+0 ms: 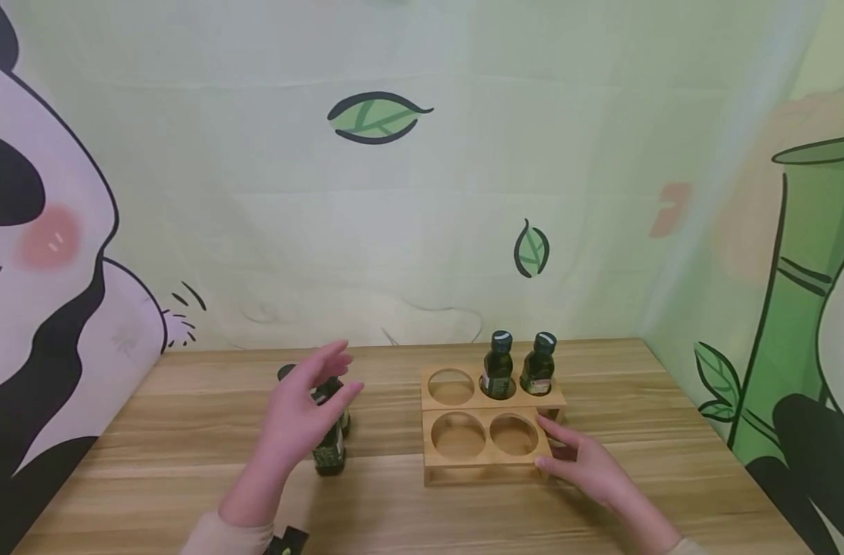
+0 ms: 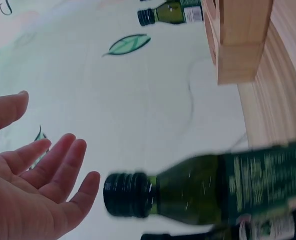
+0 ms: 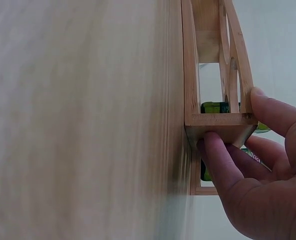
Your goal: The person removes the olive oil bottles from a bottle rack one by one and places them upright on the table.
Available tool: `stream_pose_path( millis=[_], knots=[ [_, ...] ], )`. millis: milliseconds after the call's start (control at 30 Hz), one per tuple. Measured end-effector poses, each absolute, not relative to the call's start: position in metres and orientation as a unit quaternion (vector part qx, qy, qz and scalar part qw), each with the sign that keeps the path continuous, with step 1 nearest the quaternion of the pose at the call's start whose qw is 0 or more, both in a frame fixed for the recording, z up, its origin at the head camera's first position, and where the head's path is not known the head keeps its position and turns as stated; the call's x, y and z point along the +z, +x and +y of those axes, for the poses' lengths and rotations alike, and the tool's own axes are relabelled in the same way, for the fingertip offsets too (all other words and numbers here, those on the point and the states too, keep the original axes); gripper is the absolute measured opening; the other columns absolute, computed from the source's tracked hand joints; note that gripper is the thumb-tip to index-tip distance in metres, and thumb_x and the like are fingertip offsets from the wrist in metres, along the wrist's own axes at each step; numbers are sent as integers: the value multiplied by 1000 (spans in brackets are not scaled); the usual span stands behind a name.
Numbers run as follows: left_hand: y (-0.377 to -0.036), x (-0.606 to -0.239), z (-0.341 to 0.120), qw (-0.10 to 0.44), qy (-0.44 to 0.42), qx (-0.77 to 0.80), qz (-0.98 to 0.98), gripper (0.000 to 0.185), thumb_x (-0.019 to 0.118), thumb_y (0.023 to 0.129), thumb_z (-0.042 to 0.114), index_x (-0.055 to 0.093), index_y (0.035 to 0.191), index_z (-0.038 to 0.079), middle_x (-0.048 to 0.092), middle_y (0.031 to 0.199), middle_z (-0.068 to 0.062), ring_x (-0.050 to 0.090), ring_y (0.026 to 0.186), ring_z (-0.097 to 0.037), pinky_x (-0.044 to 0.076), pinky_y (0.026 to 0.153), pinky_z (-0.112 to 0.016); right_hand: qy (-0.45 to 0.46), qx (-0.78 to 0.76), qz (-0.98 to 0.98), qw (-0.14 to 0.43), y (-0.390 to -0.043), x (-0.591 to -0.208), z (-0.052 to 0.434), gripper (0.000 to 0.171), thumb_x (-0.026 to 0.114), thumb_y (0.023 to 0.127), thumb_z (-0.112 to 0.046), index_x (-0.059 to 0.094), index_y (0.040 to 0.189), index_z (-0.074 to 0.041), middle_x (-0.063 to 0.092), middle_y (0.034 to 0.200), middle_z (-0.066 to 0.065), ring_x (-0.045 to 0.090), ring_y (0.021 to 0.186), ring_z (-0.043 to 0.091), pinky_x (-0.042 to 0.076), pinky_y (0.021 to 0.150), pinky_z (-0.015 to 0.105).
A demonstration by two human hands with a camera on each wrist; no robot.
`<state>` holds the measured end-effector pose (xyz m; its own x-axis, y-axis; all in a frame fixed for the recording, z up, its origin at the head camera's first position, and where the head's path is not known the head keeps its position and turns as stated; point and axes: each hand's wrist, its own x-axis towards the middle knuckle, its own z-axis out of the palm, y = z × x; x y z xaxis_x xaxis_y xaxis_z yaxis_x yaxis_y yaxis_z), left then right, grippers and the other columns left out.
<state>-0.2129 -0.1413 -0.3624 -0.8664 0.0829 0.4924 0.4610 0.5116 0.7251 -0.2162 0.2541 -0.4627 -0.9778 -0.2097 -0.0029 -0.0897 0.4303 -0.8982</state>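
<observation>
My left hand [image 1: 300, 416], fingers apart and holding nothing, is raised over a group of small dark green glass bottles on the left. The nearest bottle [image 1: 330, 451] stands upright, partly covered by the hand; in the left wrist view a capped bottle [image 2: 188, 190] is just beyond the fingertips. My right hand [image 1: 588, 466] grips the right end of a two-tier wooden bottle rack [image 1: 491, 470], its thumb and fingers around the lower tier's corner. Two bottles, one in the middle [image 1: 498, 366] and one at the right [image 1: 538, 366], stand in the upper tier's holes.
The upper tier's left hole and both lower-tier holes hold no bottle. A wood-grain table [image 1: 380, 509] carries everything, backed by a pale green printed cloth [image 1: 422, 231]. A small black object [image 1: 293, 539] lies by the left sleeve at the near edge.
</observation>
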Motion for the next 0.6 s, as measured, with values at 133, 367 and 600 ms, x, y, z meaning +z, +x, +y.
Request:
stream_pose_path(
  millis=[133, 367, 600],
  knots=[
    [-217, -366, -126, 199, -172, -463, -847, 54, 77, 89, 18, 56, 137, 7, 67, 122, -9, 63, 112, -26, 47, 98, -49, -84, -526, 844, 58, -216, -463, 254, 70, 77, 86, -10, 43, 146, 3, 36, 148, 32, 57, 117, 46, 55, 87, 38],
    [-225, -377, -97, 205, -200, -478, -831, 51, 77, 87, 14, 59, 134, 7, 69, 119, -9, 64, 109, -24, 48, 98, -48, -76, -524, 846, 62, -215, -462, 254, 70, 77, 86, -9, 43, 146, 2, 36, 148, 31, 56, 118, 46, 55, 86, 39],
    [-236, -390, -69, 190, -204, -505, -817, 47, 77, 87, 13, 61, 131, 6, 69, 116, -8, 65, 107, -23, 48, 98, -46, -77, -526, 844, 62, -215, -462, 253, 71, 77, 86, -9, 42, 147, 2, 35, 148, 32, 57, 117, 46, 56, 86, 39]
  ],
)
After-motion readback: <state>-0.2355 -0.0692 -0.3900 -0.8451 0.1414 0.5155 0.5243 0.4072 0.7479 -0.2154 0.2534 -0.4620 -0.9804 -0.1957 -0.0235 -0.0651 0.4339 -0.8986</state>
